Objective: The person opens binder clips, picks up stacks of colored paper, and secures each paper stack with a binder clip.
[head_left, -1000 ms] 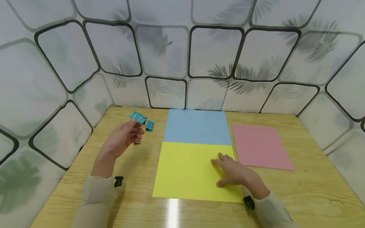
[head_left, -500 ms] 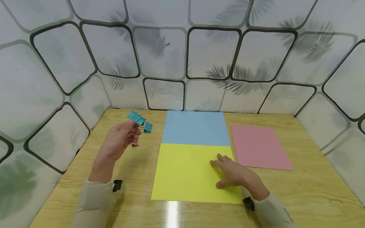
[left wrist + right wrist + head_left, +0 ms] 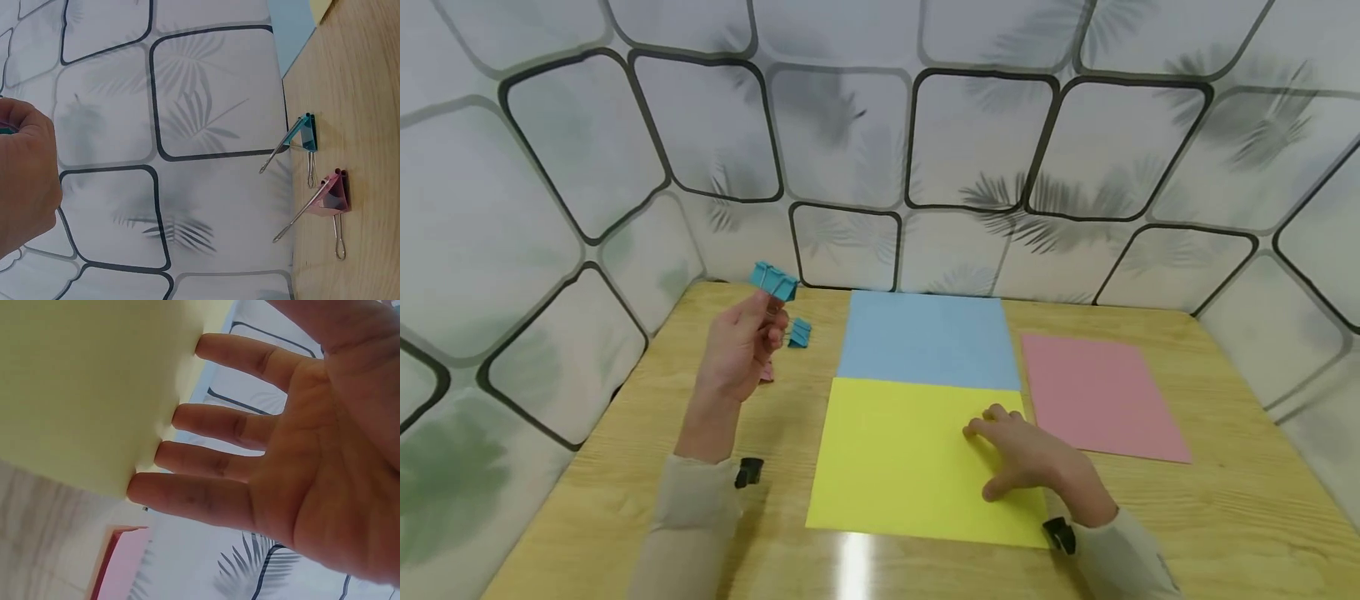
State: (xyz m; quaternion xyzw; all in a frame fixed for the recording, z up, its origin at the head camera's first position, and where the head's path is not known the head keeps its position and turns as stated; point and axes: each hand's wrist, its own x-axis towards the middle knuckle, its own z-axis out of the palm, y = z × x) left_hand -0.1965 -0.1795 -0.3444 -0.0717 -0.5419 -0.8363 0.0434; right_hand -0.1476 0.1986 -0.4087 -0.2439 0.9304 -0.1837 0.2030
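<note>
Left of the head frame's centre, the left hand (image 3: 737,346) pinches a large teal binder clip (image 3: 775,282) between thumb and fingers, its body standing clear above the fingertips; the grip seems to be low on the clip, perhaps to leave the body exposed, though the fingers hide just what they press. Below and right of it, on the wooden surface (image 3: 1240,517), lie a smaller teal clip (image 3: 800,333) and a pink clip (image 3: 766,372). The left wrist view shows their wire handles splayed apart, which should make them easy to pick up.

At lower right of centre, the right hand (image 3: 1026,458) spreads its fingers wide, tips touching the yellow sheet (image 3: 895,467), probably to steady it. That sheet meets the blue sheet (image 3: 928,337) at upper centre; whether they overlap, I cannot tell. The pink sheet (image 3: 1101,396) lies apart at right, seemingly set aside.
</note>
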